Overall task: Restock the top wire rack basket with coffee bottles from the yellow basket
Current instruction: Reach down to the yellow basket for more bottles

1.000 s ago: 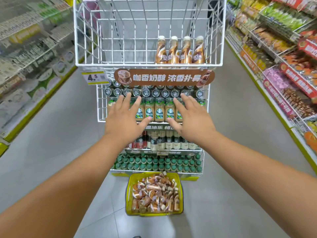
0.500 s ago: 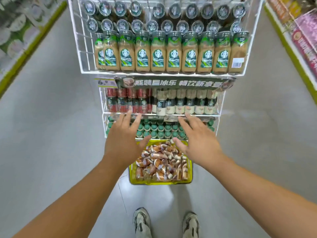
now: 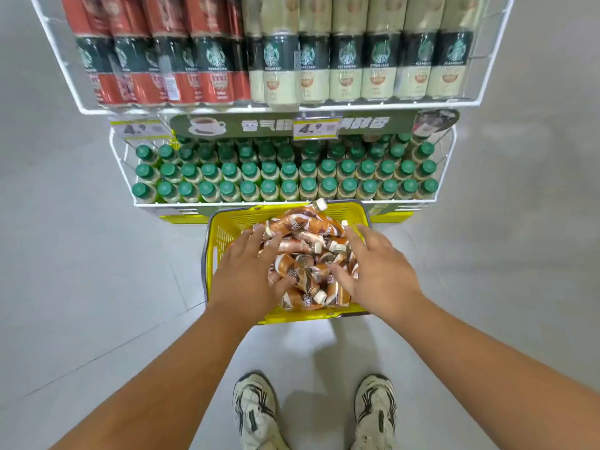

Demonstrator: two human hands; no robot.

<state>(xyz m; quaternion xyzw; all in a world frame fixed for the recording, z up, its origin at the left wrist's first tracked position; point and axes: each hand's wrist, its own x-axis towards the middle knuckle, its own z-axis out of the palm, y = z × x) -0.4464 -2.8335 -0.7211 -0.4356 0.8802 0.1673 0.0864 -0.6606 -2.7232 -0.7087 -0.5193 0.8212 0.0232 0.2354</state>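
— Reaching down now, both hands are in the yellow plastic basket (image 3: pixel 217 235) on the floor. A second ago they were up in front of the wire rack, spread out and holding nothing.

— So what are they doing?

— The left hand (image 3: pixel 248 274) lies on the pile of brown coffee bottles with white caps (image 3: pixel 303 251). Its fingers (image 3: pixel 272 239) are spread over the pile, and its thumb presses on one bottle. The right hand (image 3: pixel 378 267) is on the other side of the pile, thumb tucked in by the bottles. The fingers look loose. I can't see either hand wrapped around a bottle yet.

— And where is the top basket?

— Not in sight now. The view dropped down. Only the lower shelf of red and cream cans (image 3: pixel 259 60) and the white wire shelf of green-capped bottles (image 3: pixel 285 170) show, right behind the yellow basket. A moment ago the top one held just four bottles, with lots of room.

— So what does that mean?

— I think the grab is just starting. Nothing is lifted yet, and the basket is heaped full.
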